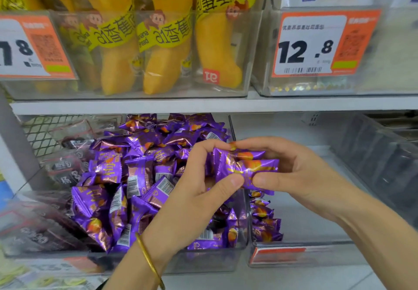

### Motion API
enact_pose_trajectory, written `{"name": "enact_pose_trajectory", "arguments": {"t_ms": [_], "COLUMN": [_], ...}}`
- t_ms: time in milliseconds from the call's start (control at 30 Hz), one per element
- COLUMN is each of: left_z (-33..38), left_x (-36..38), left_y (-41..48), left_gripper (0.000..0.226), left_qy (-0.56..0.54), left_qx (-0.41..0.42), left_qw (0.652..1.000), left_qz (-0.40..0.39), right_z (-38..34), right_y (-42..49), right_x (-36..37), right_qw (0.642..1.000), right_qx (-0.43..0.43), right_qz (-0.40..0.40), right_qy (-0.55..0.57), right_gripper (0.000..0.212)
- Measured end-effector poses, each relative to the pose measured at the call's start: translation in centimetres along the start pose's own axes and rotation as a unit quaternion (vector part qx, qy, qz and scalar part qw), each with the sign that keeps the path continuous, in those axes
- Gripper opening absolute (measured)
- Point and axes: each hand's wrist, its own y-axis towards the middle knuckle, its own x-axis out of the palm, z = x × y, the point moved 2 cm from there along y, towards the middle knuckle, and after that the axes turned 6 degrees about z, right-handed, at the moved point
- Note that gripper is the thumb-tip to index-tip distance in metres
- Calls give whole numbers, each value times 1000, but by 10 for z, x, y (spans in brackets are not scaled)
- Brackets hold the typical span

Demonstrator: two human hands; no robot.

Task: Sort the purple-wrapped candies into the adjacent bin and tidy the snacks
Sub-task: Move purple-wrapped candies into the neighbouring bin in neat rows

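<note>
At centre frame, left hand [196, 199] and right hand [303, 172] both pinched purple candies [246, 165] over the wall between the heaped bin [214, 259] and the adjacent bin [316, 224], its floor mostly bare rightward.

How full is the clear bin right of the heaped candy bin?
Mostly empty: the right bin holds only a few purple candies against its left wall.
</note>
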Motion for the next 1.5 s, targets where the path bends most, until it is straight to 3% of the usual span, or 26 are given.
{"name": "enact_pose_trajectory", "arguments": {"t_ms": [100,233,367,467,600,833,1067,1333,1500], "left_z": [-3,-12,-20,-25,-25,-25,-25,-22,-19], "left_x": [6,10,9,9,10,11,10,10,11], "left_y": [3,7,9,10,10,10,9,8,8], "left_gripper": [42,66,58,52,56,54,51,48,48], "left_qy": [53,172,196,211,217,205,204,194,188], "left_qx": [20,34,36,33,26,20,15,7,6], "left_qw": [998,984,977,974,972,975,975,977,978], "left_qz": [-8,39,73,79,82,87,91,89,87], "right_z": [1,4,31,65,101,120,131,135,132], "right_y": [-2,0,5,6,10,26,27,26,31], "right_x": [-6,-31,-100,-133,-137,-126,-111,-105,-91], "right_qw": [1000,998,980,963,952,951,919,862,883], "right_qx": [-12,6,79,181,263,207,134,211,241], "right_qz": [16,68,173,158,112,91,140,153,153], "right_qy": [11,9,-60,-121,-110,-212,-345,-435,-372], "right_gripper": [45,39,34,30,30,27,34,60,64]}}
